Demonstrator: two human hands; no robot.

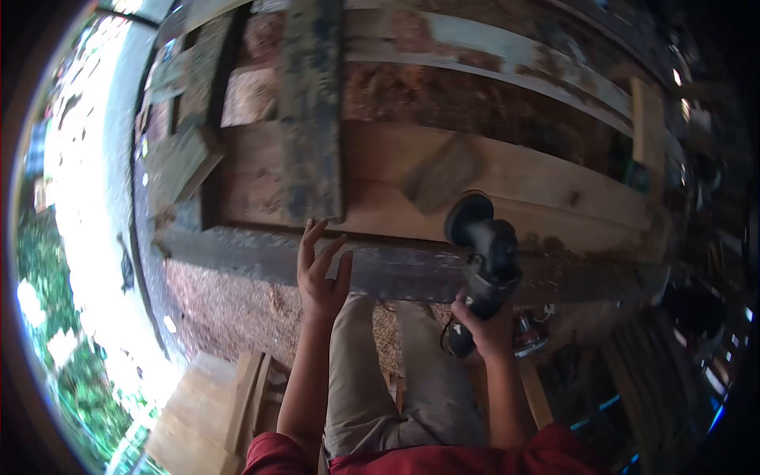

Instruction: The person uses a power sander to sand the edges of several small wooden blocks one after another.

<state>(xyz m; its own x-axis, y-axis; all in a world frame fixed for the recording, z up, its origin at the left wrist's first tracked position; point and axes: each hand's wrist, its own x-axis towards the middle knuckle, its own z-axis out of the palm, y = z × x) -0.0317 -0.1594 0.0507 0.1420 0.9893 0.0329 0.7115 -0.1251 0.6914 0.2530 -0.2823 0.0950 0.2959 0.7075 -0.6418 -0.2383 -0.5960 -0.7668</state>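
Observation:
My right hand (492,328) is wrapped round the body of a dark angle grinder (492,265), whose round disc (469,217) points up and to the left. Just beyond the disc, a blurred wooden block (445,172) lies on a long light-brown plank (380,162). Fingers apart and holding nothing, my left hand (321,273) is raised in front of the bench. Its fingertips come right to the near end of a dark, stained board (311,119) that crosses the plank.
A dark beam (380,265) runs along the bench's near side. At the left end rests a short wood offcut (190,162). Wood shavings (229,301) cover the floor, and stacked light boards (202,412) stand at lower left. Dark clutter fills the right side.

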